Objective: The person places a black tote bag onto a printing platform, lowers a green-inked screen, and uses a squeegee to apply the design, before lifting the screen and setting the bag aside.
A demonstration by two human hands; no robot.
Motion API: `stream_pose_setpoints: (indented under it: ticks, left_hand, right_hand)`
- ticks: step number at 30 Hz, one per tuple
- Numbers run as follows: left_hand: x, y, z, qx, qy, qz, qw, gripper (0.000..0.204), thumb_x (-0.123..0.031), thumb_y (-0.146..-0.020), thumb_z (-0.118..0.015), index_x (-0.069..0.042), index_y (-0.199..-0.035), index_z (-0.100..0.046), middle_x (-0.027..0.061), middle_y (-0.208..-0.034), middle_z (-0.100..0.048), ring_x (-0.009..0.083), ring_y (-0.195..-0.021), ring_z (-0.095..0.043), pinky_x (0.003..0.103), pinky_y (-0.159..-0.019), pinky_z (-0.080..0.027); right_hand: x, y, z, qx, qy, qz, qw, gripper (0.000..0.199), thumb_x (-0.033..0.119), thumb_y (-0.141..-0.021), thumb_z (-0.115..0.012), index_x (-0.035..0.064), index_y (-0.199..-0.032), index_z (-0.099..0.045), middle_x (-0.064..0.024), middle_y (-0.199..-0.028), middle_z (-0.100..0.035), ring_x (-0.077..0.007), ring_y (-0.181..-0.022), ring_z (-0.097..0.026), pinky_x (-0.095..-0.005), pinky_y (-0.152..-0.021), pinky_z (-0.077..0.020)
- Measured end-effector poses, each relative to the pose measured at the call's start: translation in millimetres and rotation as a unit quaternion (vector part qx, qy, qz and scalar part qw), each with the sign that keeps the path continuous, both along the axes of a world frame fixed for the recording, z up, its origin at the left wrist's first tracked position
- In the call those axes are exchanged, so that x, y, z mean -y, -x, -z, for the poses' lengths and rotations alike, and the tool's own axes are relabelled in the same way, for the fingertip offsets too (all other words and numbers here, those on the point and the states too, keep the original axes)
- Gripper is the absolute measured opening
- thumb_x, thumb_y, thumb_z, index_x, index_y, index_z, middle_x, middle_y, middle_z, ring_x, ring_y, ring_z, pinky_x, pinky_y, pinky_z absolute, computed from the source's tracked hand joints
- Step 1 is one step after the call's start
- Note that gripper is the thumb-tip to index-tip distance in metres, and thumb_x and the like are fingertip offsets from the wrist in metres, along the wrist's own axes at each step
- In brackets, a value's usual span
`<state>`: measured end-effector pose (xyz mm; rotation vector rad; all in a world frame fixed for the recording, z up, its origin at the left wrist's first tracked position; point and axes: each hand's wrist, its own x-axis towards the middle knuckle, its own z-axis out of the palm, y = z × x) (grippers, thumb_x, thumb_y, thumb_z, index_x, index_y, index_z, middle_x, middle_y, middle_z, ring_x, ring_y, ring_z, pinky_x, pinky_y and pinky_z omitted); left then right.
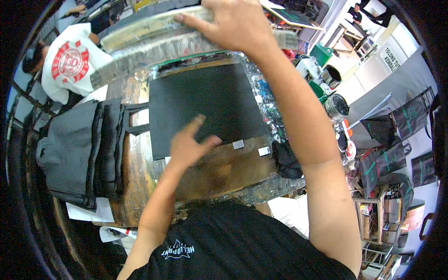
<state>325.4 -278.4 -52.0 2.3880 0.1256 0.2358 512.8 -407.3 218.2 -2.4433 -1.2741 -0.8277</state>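
Note:
A flat black fabric bag (210,93) lies on the ink-stained wooden board, its handle strap (137,119) reaching out to the left. Over the bag's lower part, my left hand (186,142) is open with fingers spread, slightly blurred; whether it touches the cloth I cannot tell. Higher up, my right hand (240,25) grips the raised, paint-smeared screen-printing frame (140,59), thumb along its near bar and the other fingers partly cut off by the picture's top. Small white tabs (238,144) sit along the bag's near edge.
A pile of black bags (70,149) lies at the left. Beyond it stands a person in a white shirt (70,60). Paint cans (336,106) line the right side, with more black bags (410,119) hanging farther right. Another person (356,15) is far back.

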Motion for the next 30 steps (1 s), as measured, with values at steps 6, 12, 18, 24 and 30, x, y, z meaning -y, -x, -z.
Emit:
stream_pose_setpoints:
  ticks: [6, 12, 18, 24, 30]
  left_hand:
    - [-99.6, 45.2, -95.6, 0.300, 0.432, -0.039, 0.850, 0.083, -0.022, -0.082, -0.089, 0.000, -0.150, -0.047, 0.0072, -0.116, -0.069, 0.0151, -0.109, -0.065, 0.031, -0.095, -0.053]
    - [-51.7, 101.3, -27.0, 0.167, 0.270, -0.233, 0.919, 0.073, -0.010, -0.067, -0.100, 0.001, -0.129, -0.063, 0.0109, -0.113, -0.074, 0.0204, -0.100, -0.071, 0.035, -0.092, -0.057]
    - [-57.3, 124.4, 74.5, 0.113, 0.021, -0.258, 0.959, 0.108, -0.043, -0.058, -0.102, 0.000, -0.146, -0.056, 0.0176, -0.115, -0.073, 0.0381, -0.110, -0.063, 0.047, -0.106, -0.037]
    - [-61.5, 128.9, 85.4, 0.087, -0.060, -0.259, 0.960, 0.117, -0.048, -0.055, -0.101, 0.002, -0.149, -0.053, 0.0182, -0.119, -0.072, 0.0355, -0.113, -0.063, 0.045, -0.103, -0.036]
    - [-65.7, 127.2, 93.9, 0.127, -0.033, -0.233, 0.964, 0.117, -0.047, -0.053, -0.102, 0.003, -0.148, -0.054, 0.0187, -0.117, -0.072, 0.0355, -0.107, -0.064, 0.046, -0.098, -0.040]
  right_hand:
    - [24.7, 43.2, 67.2, 0.062, -0.022, 0.009, 0.998, 0.065, 0.069, -0.094, -0.058, 0.0058, -0.101, -0.071, -0.0153, -0.094, -0.071, -0.0339, -0.092, -0.068, -0.0556, -0.090, -0.0443]
    - [57.5, 80.7, 155.1, -0.060, 0.105, -0.008, 0.993, 0.057, 0.031, -0.073, -0.089, 0.0133, -0.117, -0.057, -0.0090, -0.105, -0.063, -0.0302, -0.106, -0.062, -0.0502, -0.094, -0.0375]
    - [61.0, 68.9, 214.3, -0.153, 0.134, -0.005, 0.979, 0.060, 0.023, -0.072, -0.087, 0.0123, -0.123, -0.058, -0.0096, -0.108, -0.065, -0.0322, -0.109, -0.063, -0.0554, -0.091, -0.0387]
    - [66.2, 79.2, 208.9, -0.247, 0.204, 0.005, 0.947, 0.064, 0.035, -0.074, -0.090, 0.0122, -0.124, -0.057, -0.0096, -0.107, -0.065, -0.0326, -0.113, -0.063, -0.0533, -0.094, -0.0374]
    - [64.9, 92.8, 232.4, -0.167, 0.170, -0.004, 0.971, 0.062, 0.031, -0.073, -0.090, 0.0138, -0.121, -0.054, -0.0072, -0.107, -0.063, -0.0304, -0.105, -0.059, -0.0525, -0.093, -0.0344]
